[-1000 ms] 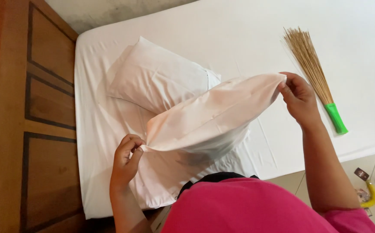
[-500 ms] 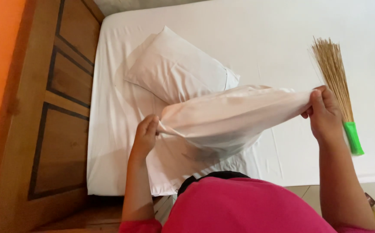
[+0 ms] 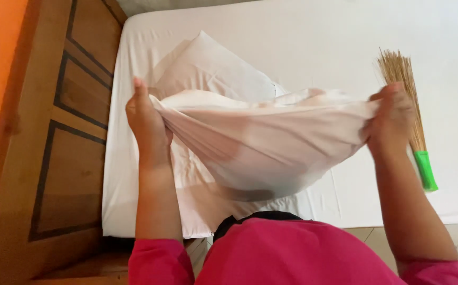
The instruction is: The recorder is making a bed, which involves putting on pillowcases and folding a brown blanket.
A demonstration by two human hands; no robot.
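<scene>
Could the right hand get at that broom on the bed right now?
Probably yes: the right hand hovers just above the broom with nothing between, but it grips the white cloth, so it would have to let go first.

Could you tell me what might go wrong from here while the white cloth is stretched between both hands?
The right hand holds the white cloth directly over the broom, so a swing could knock it off the bed. The left hand pinches only an edge, so that grip might slip. The sagging middle could drag across the pillow.
</scene>
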